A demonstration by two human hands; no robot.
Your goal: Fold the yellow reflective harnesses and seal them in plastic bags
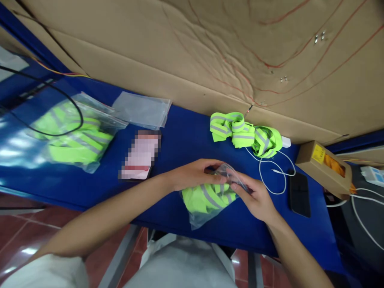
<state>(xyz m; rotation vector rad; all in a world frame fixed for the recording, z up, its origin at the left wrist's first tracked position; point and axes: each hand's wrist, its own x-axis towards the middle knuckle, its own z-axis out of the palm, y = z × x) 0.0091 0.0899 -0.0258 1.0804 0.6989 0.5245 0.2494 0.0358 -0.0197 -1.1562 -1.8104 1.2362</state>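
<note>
Both hands on the bag [195, 221]. It's in front of me, over the near side of the table [187, 138], with the green strap [210, 196] bunched inside. Left hand [196, 175] has thumb and fingers closed on the mouth from the left; right hand [255, 196] pinches it from the right, fingers curled. Some fingertips I can't see. Strap sits below the fingers; can't tell if the bag bottom touches down.

Beyond the right hand, loose straps [225, 127] near the cardboard [135, 52]. White cable [277, 193] loops between them and the phone [300, 194]; box [310, 170] just past that. Left of the left hand: a pixelated slab [141, 154], can't identify it, then flat bags [141, 108] and packed bags [81, 146], black cable [78, 109] arching across my view of those.

Table is glossy blue, grey legs [120, 256], on red tile floor [27, 248]. Cardboard stands as a back wall, creased, thin red wires [288, 62] strung over it.

Straps are neon green fabric with a grey stripe, folded and coiled. Bags: thin clear plastic, wrinkled where filled. Box: brown card, yellow label, orange showing through its cutout.
</note>
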